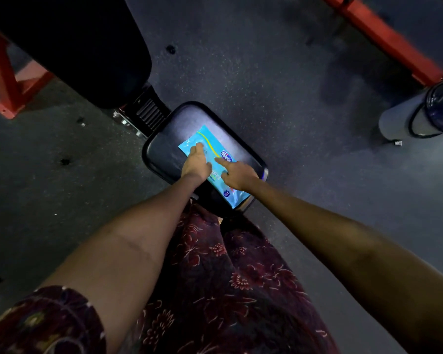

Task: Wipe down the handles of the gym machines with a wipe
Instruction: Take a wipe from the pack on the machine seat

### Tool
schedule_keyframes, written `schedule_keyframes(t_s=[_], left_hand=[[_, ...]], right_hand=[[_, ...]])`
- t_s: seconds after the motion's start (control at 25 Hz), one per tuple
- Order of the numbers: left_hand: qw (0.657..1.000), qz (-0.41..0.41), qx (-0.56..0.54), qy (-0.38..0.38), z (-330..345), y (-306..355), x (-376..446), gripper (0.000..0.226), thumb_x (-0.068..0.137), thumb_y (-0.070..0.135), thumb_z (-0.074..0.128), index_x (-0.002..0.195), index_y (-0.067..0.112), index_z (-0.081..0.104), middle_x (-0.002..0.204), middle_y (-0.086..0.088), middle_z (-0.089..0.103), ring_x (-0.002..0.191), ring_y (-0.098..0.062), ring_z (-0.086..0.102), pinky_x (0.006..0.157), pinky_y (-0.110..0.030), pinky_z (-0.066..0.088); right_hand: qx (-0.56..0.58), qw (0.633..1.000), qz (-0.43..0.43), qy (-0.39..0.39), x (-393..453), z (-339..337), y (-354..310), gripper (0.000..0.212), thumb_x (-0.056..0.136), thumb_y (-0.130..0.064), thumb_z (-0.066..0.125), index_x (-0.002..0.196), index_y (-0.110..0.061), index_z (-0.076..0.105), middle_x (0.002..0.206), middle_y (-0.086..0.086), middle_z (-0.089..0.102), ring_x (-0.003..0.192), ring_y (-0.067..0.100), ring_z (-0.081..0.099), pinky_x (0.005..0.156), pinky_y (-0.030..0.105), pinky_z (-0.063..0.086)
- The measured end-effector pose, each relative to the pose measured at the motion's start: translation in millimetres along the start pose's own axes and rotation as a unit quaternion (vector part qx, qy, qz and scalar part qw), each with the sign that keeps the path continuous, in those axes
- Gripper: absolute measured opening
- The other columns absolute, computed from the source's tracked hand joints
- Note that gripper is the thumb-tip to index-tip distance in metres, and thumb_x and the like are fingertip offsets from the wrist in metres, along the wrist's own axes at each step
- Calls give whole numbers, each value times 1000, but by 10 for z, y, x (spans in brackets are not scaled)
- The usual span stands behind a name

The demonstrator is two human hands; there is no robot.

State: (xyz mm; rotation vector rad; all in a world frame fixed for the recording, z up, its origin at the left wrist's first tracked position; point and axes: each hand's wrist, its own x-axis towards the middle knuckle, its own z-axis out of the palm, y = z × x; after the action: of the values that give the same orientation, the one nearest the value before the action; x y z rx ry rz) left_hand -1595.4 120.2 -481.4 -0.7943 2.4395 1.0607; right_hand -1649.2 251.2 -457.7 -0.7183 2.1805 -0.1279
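Note:
A flat blue pack of wet wipes (210,146) lies on the black padded seat (164,149) of a gym bench in the middle of the view. My left hand (196,163) rests on the pack's left half with its fingers stretched forward and pressing it down. My right hand (237,173) is on the pack's middle, with the index finger and thumb extended and touching the wrapper near the label. No loose wipe is visible in either hand. No machine handle shows in the view.
The bench's black backrest (74,47) rises at upper left over a red frame (5,80). A red bar (384,37) runs across the upper right, with a grey roller pad (417,116) beneath it. Dark rubber floor surrounds the seat. My patterned skirt fills the bottom.

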Motion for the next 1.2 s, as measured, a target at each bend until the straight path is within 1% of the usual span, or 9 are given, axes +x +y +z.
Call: schedule_keyframes(t_s=[0.2,0.36,0.48,0.56,0.64,0.72,0.88,1.08,1.2], left_hand=[[989,47,114,-83,26,-70,-69,50,87,3,49,137,8,43,157,-19,8,141,-29,25,112,-33,27],[978,22,173,-117,-76,-17,-88,54,92,14,47,145,13,34,159,-15,1,146,-25,13,116,-35,19],[998,-3,53,-46,-178,34,-112,44,93,10,49,136,4,44,150,-17,30,135,-28,36,109,-27,27],[994,-29,-101,13,-251,156,-158,23,95,13,52,115,3,58,120,-14,57,111,-25,54,90,-24,37],[959,-65,-277,23,-354,325,-222,13,95,19,55,88,10,59,85,-5,61,82,-22,57,68,-24,43],[937,-60,-342,23,-452,441,-262,19,91,18,63,75,16,53,72,-1,56,67,-16,54,67,-26,47],[946,-29,-308,96,-644,456,-339,27,82,-1,66,70,19,52,67,-2,55,62,-17,52,67,-34,50],[920,-16,-369,130,-952,446,-608,25,88,-3,56,71,15,55,66,-8,54,52,-13,51,47,-19,46],[916,-3,-388,97,-1096,508,-896,21,86,-3,59,75,15,56,70,-8,57,59,-16,53,48,-18,47]], right_hand=[[-93,993,47,-56,-26,93,-86,90,82,-18,60,148,-37,1,130,14,54,115,32,55,90,35,45],[147,988,31,-32,117,-23,-53,53,91,-10,49,142,-14,37,139,13,46,121,26,49,95,25,36],[382,916,71,103,108,-153,-42,19,83,-3,59,100,2,65,86,14,60,65,14,53,58,22,43],[431,887,73,147,82,-252,-47,6,78,-8,66,73,-5,65,68,6,55,60,11,47,58,26,40],[468,866,63,165,67,-357,-92,21,76,-10,70,60,-14,58,63,3,54,62,12,48,61,30,42],[517,839,38,167,2,-505,-185,22,77,-5,70,60,-14,58,59,1,56,58,11,52,61,30,47],[599,795,-11,94,-229,-741,-334,22,85,12,56,71,-6,55,50,-3,61,44,3,58,47,16,49],[518,850,-59,77,-517,-893,-496,21,81,7,59,81,-14,61,73,2,59,64,9,55,52,16,43],[524,838,-98,117,-720,-937,-673,27,77,11,62,95,-9,64,76,2,63,66,9,57,58,17,48]])
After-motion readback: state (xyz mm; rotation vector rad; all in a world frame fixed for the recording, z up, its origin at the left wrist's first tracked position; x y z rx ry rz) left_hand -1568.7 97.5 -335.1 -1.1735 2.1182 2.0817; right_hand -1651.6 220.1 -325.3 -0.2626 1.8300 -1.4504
